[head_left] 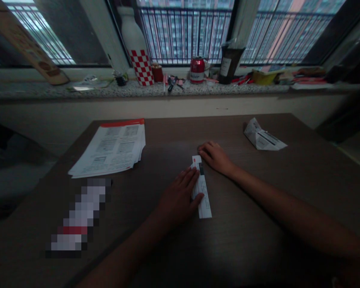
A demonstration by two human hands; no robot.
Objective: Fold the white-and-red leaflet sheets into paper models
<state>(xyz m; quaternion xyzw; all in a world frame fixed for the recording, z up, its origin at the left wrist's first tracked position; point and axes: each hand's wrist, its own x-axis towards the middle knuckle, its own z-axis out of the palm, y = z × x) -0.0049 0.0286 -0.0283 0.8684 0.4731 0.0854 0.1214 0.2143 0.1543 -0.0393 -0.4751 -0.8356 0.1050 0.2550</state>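
A narrow folded strip of printed paper (203,192) lies on the dark wooden table (258,224) in front of me. My left hand (178,196) lies flat on its left edge, fingers stretched out and thumb pressing the strip. My right hand (216,156) rests palm down by the strip's far end, fingers extended and touching it. Neither hand grips anything.
A stack of printed sheets with a red top edge (111,148) lies at the table's far left. A folded paper shape (262,136) sits at the far right. A blurred-out item (78,218) lies near left. The windowsill holds a checked bottle (138,52), a red can (197,70) and clutter.
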